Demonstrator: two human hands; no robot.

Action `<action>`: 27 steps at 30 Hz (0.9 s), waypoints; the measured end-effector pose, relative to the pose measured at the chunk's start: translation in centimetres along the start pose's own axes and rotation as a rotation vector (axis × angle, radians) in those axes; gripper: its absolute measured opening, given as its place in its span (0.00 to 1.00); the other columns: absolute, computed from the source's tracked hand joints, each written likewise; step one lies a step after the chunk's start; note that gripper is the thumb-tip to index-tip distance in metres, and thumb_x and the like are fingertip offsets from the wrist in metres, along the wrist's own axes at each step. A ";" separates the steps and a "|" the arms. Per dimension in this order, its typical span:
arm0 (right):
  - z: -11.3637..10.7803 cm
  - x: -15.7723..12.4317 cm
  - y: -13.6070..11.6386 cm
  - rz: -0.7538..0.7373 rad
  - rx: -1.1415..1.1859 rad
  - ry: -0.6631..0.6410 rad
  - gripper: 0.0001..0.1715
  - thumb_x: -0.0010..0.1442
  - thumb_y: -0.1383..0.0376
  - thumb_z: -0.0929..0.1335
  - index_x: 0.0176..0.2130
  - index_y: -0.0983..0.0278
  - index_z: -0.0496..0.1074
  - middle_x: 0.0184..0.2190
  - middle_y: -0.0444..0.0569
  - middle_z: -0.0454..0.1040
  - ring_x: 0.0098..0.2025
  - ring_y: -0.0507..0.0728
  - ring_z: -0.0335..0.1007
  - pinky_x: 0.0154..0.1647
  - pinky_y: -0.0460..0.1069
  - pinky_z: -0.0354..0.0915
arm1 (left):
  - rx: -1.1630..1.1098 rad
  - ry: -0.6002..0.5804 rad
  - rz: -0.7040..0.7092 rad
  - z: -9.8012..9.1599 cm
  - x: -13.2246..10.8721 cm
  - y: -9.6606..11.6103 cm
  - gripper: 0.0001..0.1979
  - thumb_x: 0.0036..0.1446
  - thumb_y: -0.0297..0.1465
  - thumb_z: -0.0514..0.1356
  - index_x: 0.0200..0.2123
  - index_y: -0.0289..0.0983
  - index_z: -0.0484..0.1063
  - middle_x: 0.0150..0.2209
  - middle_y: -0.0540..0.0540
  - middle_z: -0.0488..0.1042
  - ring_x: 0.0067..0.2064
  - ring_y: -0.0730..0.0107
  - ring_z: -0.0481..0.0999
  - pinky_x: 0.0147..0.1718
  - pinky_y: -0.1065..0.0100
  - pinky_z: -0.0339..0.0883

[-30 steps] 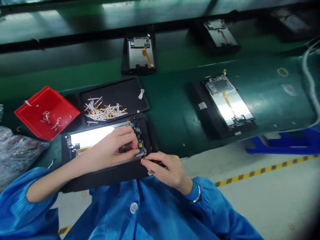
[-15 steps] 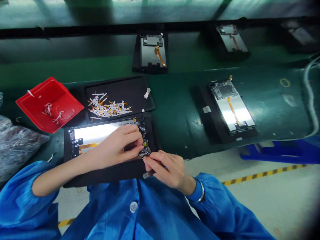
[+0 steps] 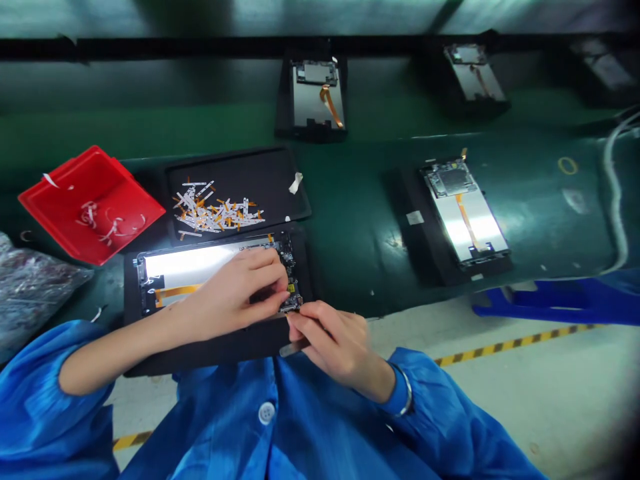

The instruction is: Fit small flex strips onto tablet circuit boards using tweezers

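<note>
A phone display panel (image 3: 195, 265) lies face-down in a black tray (image 3: 210, 357), with an orange flex cable (image 3: 175, 293) at its left and a circuit board (image 3: 286, 257) at its right end. My left hand (image 3: 235, 297) curls over the board, fingertips at its lower edge. My right hand (image 3: 337, 345) pinches a slim metal tool (image 3: 293, 349) just below the board's corner. The tool's tip is hidden by my fingers.
A second black tray (image 3: 270, 177) holds several peeled film strips with orange tabs. A red bin (image 3: 127, 197) holds white scraps. A plastic bag (image 3: 35, 287) lies at left. Similar panels in trays (image 3: 463, 213) ride a green conveyor belt (image 3: 360, 267). A blue stool (image 3: 555, 303) stands on the floor.
The whole scene has shifted slightly in view as my head moved. Both hands stay at the board, and more of the metal tool now shows below my right hand.
</note>
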State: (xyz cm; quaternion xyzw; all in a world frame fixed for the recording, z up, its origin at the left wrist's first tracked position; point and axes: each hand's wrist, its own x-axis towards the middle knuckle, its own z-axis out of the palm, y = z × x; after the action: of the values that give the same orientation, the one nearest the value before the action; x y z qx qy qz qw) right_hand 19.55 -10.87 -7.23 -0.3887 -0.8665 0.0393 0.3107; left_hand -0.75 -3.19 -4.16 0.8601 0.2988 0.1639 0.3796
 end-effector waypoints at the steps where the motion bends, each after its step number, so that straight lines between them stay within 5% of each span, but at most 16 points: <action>1: -0.3 0.3 -0.2 0.013 -0.017 -0.024 0.15 0.67 0.73 0.60 0.34 0.67 0.73 0.27 0.48 0.75 0.26 0.50 0.71 0.26 0.44 0.66 | -0.002 -0.001 0.002 0.0 0.0 0.0 0.08 0.67 0.29 0.54 0.33 0.36 0.68 0.34 0.50 0.68 0.36 0.72 0.67 0.36 0.69 0.58; 8: -1.3 0.7 -0.9 0.104 -0.040 -0.134 0.18 0.68 0.72 0.58 0.35 0.67 0.74 0.30 0.49 0.76 0.26 0.50 0.71 0.22 0.46 0.62 | 0.013 0.003 0.009 0.0 0.0 0.1 0.09 0.67 0.29 0.53 0.33 0.36 0.68 0.33 0.50 0.69 0.36 0.71 0.67 0.36 0.68 0.59; 14: -0.7 -0.2 0.7 0.225 0.280 -0.115 0.09 0.67 0.69 0.64 0.41 0.63 0.75 0.37 0.48 0.76 0.34 0.50 0.75 0.26 0.42 0.67 | 0.015 0.007 0.008 -0.1 0.1 0.3 0.09 0.67 0.29 0.53 0.33 0.36 0.69 0.33 0.50 0.69 0.35 0.72 0.67 0.35 0.69 0.58; 19: -0.5 0.1 0.7 0.346 0.476 -0.108 0.06 0.62 0.72 0.67 0.36 0.62 0.74 0.36 0.45 0.73 0.31 0.48 0.71 0.28 0.42 0.68 | 0.019 0.001 0.000 -0.1 0.1 0.3 0.09 0.67 0.29 0.54 0.33 0.37 0.69 0.33 0.50 0.69 0.35 0.71 0.67 0.36 0.68 0.59; 27: -0.2 0.3 -0.9 0.324 0.261 -0.068 0.05 0.63 0.71 0.66 0.34 0.64 0.71 0.33 0.46 0.73 0.26 0.48 0.69 0.24 0.43 0.64 | 0.023 -0.019 0.002 -0.1 0.0 0.1 0.09 0.67 0.30 0.53 0.34 0.36 0.68 0.34 0.49 0.69 0.36 0.71 0.67 0.37 0.67 0.58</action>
State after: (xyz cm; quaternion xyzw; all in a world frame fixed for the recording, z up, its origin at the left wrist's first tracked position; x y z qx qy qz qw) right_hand 18.95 -11.37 -6.63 -0.4781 -0.7901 0.2138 0.3185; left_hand -0.75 -3.20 -4.07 0.8662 0.2962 0.1526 0.3724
